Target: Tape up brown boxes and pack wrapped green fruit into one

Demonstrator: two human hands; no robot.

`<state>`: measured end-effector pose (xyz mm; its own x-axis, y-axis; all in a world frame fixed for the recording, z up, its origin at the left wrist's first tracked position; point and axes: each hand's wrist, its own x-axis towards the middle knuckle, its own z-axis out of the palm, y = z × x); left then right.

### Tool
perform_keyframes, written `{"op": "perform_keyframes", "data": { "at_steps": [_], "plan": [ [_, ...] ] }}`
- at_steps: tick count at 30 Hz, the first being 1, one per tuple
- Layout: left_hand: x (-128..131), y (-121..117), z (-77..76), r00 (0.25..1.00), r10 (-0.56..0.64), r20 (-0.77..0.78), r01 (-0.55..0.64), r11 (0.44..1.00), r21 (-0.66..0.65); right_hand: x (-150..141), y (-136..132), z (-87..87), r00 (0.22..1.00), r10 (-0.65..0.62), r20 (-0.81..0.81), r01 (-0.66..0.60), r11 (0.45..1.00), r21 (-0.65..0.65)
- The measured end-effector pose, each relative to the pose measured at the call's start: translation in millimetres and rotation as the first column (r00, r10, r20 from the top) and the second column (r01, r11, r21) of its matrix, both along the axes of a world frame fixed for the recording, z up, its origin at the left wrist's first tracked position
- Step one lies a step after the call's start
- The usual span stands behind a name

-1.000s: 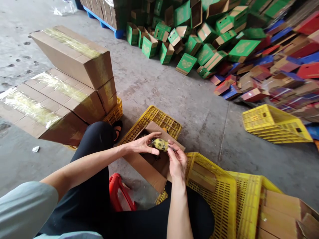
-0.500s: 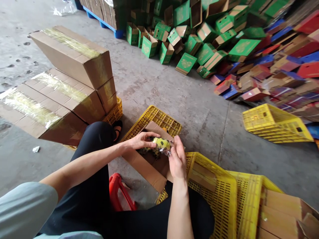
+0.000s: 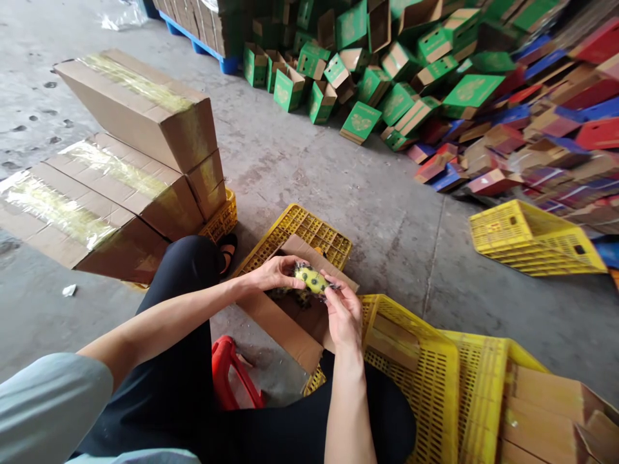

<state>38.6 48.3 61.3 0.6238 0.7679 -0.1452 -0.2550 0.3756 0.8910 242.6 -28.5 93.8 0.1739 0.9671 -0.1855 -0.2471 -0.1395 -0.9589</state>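
Between my two hands is a yellow item with black spots in clear plastic wrap [image 3: 312, 280]; I cannot make out what it is. My left hand [image 3: 279, 273] grips its left end between thumb and fingers. The fingers of my right hand [image 3: 344, 312] are closed on its right end. Just below lies an open cardboard box [image 3: 285, 328], its flaps spread, with more dark and yellow wrapped pieces partly visible inside. The box rests on an upturned yellow plastic crate [image 3: 309, 225].
Taped cartons [image 3: 140, 109] are stacked at left. A red stool [image 3: 229, 374] stands by my legs. Yellow crates [image 3: 416, 380] with cardboard are at right, another yellow crate [image 3: 532, 238] farther off. Green boxes [image 3: 362, 119] and red and blue ones [image 3: 493, 180] are heaped behind.
My right fingers have come in from an open pose and closed on the wrapped item's right end. The wrap looks pulled in closer around it. My left hand has barely moved.
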Motion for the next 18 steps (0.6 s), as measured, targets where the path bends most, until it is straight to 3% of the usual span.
{"op": "perform_keyframes", "data": {
  "at_steps": [7, 12, 16, 18],
  "plan": [
    [-2.9, -2.7, 6.5, 0.999, 0.047, 0.000, -0.047, 0.998, 0.046, 1.5, -1.1, -1.1, 0.988, 0.134, 0.082, -0.133, 0.991, -0.022],
    [-1.4, -3.2, 5.3, 1.000, 0.027, -0.004, -0.026, 0.997, 0.076, 2.5, -1.4, -7.8, 0.981, 0.121, 0.152, -0.114, 0.992, -0.055],
    [-1.8, -2.3, 8.5, 0.997, 0.079, 0.002, -0.078, 0.989, 0.126, 2.3, -0.8, -7.3, 0.987, 0.087, 0.136, -0.083, 0.996, -0.032],
    [-2.8, -2.1, 10.2, 0.999, 0.031, -0.010, -0.030, 0.994, 0.110, 1.8, -0.4, -5.7, 0.990, 0.072, 0.123, -0.071, 0.997, -0.019]
  ]
}}
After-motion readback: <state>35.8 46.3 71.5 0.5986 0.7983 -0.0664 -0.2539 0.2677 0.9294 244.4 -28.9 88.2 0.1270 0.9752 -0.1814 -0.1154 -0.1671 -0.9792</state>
